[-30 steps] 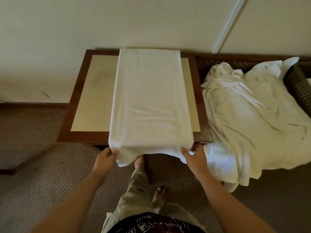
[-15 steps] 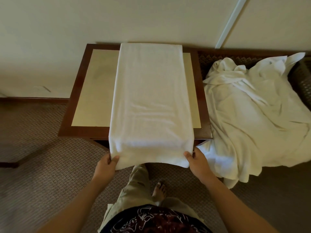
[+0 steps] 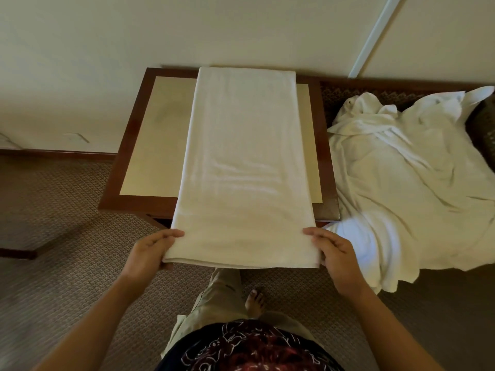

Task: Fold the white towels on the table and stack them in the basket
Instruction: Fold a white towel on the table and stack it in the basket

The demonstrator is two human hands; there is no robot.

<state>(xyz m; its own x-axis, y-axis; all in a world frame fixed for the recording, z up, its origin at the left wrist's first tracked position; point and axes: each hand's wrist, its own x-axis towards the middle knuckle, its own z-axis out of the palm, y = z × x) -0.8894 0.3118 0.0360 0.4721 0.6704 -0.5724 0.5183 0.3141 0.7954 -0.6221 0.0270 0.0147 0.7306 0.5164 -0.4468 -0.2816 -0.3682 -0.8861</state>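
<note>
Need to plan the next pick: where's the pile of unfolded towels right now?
In the head view, the unfolded towels lie crumpled on the right, draped beside the table, just beyond the right hand.

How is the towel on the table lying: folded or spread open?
Folded into a long strip: the towel shows stacked layers at its near edge, which the left hand and right hand hold lifted off the table.

Single head-worn wide-angle view, looking forward and steeply down from standing height. Faces the wall, with the table straight ahead at arm's reach, carpet and own legs at the bottom edge. Edges bowed by the lens. No second view to overlap.
</note>
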